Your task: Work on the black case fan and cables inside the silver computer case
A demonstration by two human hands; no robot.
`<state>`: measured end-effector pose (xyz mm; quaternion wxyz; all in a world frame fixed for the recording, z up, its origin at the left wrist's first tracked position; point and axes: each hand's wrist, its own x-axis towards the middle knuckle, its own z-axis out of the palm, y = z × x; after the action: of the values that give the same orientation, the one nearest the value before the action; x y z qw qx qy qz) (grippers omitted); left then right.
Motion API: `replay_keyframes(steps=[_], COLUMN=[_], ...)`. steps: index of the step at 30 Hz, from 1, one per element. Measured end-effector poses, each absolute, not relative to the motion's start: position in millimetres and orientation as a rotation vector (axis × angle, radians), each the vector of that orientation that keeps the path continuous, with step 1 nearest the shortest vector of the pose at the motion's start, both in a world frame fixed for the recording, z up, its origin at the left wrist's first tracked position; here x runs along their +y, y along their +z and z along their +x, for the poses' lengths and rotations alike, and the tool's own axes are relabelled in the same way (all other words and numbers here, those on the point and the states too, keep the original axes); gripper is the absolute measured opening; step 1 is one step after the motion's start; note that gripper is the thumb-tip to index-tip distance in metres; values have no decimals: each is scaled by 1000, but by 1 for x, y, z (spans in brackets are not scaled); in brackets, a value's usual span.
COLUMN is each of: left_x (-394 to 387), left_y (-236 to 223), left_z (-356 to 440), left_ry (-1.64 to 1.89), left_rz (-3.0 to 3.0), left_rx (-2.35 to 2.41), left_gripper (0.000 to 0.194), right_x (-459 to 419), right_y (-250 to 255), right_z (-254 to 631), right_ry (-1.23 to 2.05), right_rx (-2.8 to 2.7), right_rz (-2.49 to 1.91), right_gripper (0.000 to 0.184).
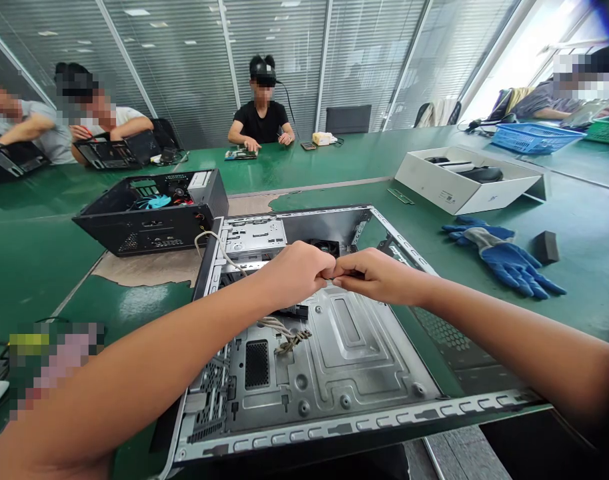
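Above an opened computer case (354, 333), my left hand (298, 270) and my right hand (374, 275) meet with their fingertips touching. Both are closed in a pinch; whatever sits between the fingers is hidden or too small to make out. Below them lies the bare metal inside of the case. A bundle of twisted cables (293, 339) rests on that panel, near my left wrist. Behind my hands, a dark fan (328, 247) partly shows at the far wall of the case. A silver drive bay (254, 237) fills its far left corner.
A black computer case (149, 227) with a blue fan stands at the far left. On the right are a white box (464, 179), blue gloves (509, 257), a dark block (545, 247) and a memory stick (400, 196). Several people sit around the green table (334, 163).
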<state>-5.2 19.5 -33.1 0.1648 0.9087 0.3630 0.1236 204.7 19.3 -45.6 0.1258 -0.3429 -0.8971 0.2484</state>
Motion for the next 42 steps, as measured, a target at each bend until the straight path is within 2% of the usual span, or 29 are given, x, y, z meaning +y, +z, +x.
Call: replay_keyframes(steps=[12,24,38,42], left_x=[19,22,17,18], left_y=[-34,-39,-33,-33], left_z=[-6,-7,-6,-7], left_ry=[224,350,263,308], left_rz=[2662,2681,2656,2699], left_rx=[1068,975,1060,1038], left_gripper=[20,19,21,14], right_x=[21,19,20,20], right_y=[-49,-46,-48,-47], right_z=[205,203,205,204], right_ry=[716,715,698,702], right_rx=[-2634,-2625,-2619,-2587], right_rz=[-946,-997,-1000,-1033], right_gripper=[21,22,22,20])
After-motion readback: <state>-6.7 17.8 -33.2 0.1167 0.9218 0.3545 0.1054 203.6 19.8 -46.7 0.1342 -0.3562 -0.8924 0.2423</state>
